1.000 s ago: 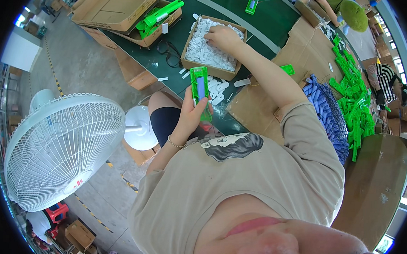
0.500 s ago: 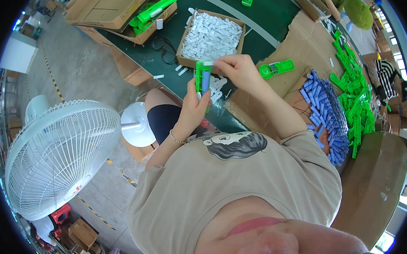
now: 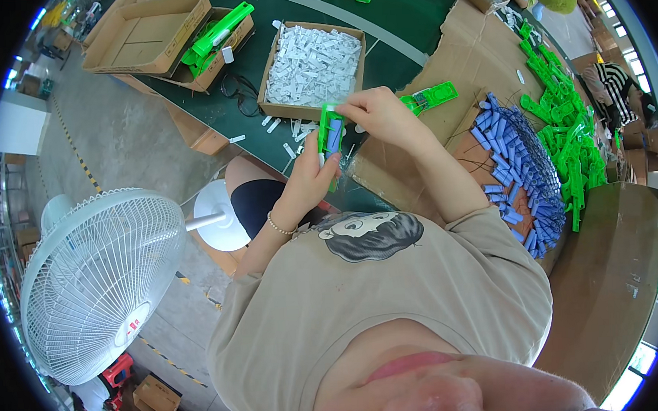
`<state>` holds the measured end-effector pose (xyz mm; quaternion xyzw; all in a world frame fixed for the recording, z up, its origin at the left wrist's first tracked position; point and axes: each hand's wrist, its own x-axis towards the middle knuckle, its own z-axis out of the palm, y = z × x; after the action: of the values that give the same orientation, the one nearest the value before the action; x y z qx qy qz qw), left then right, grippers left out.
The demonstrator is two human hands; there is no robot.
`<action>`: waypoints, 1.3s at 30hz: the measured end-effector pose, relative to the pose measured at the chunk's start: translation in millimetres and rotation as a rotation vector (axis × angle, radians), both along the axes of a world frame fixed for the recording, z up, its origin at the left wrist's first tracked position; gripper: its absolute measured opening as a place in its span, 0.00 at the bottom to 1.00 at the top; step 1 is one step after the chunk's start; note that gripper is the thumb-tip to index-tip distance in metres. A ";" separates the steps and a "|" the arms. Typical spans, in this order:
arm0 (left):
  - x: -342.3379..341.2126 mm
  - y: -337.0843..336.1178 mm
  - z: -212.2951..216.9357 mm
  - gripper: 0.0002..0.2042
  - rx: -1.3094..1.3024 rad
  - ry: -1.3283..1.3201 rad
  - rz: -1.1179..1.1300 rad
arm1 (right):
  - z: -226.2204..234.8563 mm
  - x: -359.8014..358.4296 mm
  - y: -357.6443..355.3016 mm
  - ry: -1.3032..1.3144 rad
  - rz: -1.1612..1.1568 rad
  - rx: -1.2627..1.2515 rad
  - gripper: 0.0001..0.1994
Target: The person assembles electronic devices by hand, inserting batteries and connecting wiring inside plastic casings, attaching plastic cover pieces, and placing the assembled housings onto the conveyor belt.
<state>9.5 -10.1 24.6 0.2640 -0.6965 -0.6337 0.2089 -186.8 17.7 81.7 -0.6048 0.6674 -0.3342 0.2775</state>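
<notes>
My left hand [image 3: 309, 183] holds a narrow green plastic housing [image 3: 331, 138] upright in front of my chest, with a blue cell set in it. My right hand [image 3: 381, 115] pinches the top of the same green housing from the right. Just beyond my hands stands a cardboard box of small white parts [image 3: 311, 57]. A second green housing [image 3: 433, 97] lies on the cardboard sheet to the right of my right hand.
A row of blue cells [image 3: 519, 169] and a heap of green plastic parts [image 3: 567, 130] lie at the right. Open cardboard boxes [image 3: 147, 33] stand on the dark green table [image 3: 400, 8] at the back left. A white standing fan [image 3: 98, 281] is at my left.
My right hand came back from the box of white parts to the green housing. Both hands now hold it, a little farther right than before.
</notes>
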 end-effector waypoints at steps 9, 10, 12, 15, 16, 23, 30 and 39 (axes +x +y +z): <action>8.2 -4.2 -2.5 0.23 0.487 0.165 -0.281 | -14.8 -19.1 -1.6 -0.067 0.299 -0.059 0.14; 9.6 -5.2 -1.9 0.25 0.556 0.194 -0.384 | -19.2 -25.7 -3.3 -0.148 0.366 0.030 0.12; 11.2 -4.0 -17.4 0.28 0.566 0.310 -0.324 | -7.6 -36.4 -4.8 -0.264 0.268 0.098 0.12; 12.5 -0.1 -35.8 0.35 0.560 0.473 -0.106 | 3.2 -71.1 -15.9 -0.462 -0.207 -0.001 0.13; 12.5 -1.2 -39.0 0.34 0.291 0.427 0.017 | -8.4 -97.7 -24.7 -0.622 -0.331 -0.070 0.15; 1.4 13.4 -61.3 0.21 -0.983 0.185 0.031 | -77.6 -243.5 -97.9 -1.405 -0.626 -0.081 0.13; 4.2 14.0 -73.0 0.18 -0.944 0.187 0.059 | -90.3 -282.3 -104.8 -0.618 -0.998 0.287 0.20; 1.8 12.6 -76.3 0.17 -0.956 0.187 0.052 | -3.7 -189.3 -2.9 0.436 0.148 0.447 0.19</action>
<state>11.3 2.5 -51.7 0.0978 -0.8808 -0.2586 0.3844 -376.1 14.8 78.0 -0.6331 0.7224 -0.0209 0.2774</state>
